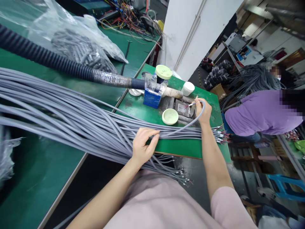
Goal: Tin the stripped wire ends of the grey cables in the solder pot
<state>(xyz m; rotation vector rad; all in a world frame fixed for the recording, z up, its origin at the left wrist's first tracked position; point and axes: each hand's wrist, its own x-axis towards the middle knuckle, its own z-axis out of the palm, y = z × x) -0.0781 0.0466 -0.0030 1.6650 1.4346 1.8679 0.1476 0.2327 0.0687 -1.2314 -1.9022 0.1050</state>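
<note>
A grey cable (203,109) is pinched near its end in my right hand (203,113), and it bends in a loop back toward the bundle. Its stripped end, with thin coloured wires (186,107), points at the shiny square surface of what looks like a solder pot (182,109). I cannot tell whether the wires touch it. My left hand (144,144) closes thumb and fingertips on the same cable farther back, over the large bundle of grey cables (78,111). Several stripped cable ends (221,135) lie beneath my right forearm.
Around the pot stand a pale green round dish (170,116), a white cup (188,88), a round-lidded tub (163,72) and a blue box (152,98). A black corrugated hose (71,68) crosses the green bench (135,109). A person in purple (259,111) sits at the right.
</note>
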